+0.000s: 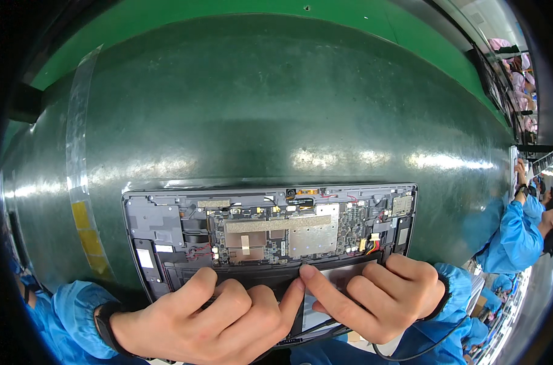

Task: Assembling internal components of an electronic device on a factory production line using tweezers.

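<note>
A dark grey tablet-like device (pixel 158 216) lies in front of me with its inside exposed. Its circuit board (pixel 313 240) carries a silver metal shield, a grey foam strip and coloured wires. My left hand (pixel 219 316) lies over the near left part, fingers curled, its index fingertip close to the board's lower edge. From the other side, my right hand (pixel 380 298) reaches in with the index finger pointing at that edge, touching or nearly touching it; its other fingers are curled. Both fingertips almost meet. Whatever they pinch, if anything, is hidden, as are both thumbs.
The device rests on a dark green work surface (pixel 276 115). Clear tape with yellow squares (pixel 88 231) runs along its left. A black cable (pixel 422 353) loops near my right sleeve. At the far right, a person in blue (pixel 514 237) sits at work.
</note>
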A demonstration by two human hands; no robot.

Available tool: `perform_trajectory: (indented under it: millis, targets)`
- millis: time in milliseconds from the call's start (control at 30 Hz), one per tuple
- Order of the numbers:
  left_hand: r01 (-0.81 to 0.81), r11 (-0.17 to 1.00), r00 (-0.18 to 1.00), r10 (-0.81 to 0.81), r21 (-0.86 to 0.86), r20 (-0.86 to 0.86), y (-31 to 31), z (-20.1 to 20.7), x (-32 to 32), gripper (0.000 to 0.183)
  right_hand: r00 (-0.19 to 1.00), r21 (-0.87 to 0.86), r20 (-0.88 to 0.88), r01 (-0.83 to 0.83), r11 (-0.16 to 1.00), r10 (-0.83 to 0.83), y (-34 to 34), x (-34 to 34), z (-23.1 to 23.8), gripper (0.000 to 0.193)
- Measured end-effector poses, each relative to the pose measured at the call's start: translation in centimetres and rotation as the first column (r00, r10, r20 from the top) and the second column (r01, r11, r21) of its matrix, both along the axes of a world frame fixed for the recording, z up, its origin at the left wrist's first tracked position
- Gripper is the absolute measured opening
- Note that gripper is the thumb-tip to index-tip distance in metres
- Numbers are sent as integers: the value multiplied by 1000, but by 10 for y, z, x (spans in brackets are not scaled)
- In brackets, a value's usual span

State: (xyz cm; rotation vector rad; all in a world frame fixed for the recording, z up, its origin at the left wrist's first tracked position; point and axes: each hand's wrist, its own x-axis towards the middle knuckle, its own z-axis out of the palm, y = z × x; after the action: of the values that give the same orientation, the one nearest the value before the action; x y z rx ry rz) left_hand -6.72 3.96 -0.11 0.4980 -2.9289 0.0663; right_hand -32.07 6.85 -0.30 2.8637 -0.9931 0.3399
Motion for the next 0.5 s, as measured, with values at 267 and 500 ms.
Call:
perform_trajectory:
  millis: [267, 500]
  targets:
    - [19, 1000, 999, -19, 9, -28, -3, -3, -8, 39, 999, 4, 1, 47, 999, -47, 6, -5, 0, 32]
    - [-2, 1000, 1000, 2, -10, -13, -3, -7, -9, 38, 998, 12, -38, 49, 999, -48, -1, -6, 0, 40]
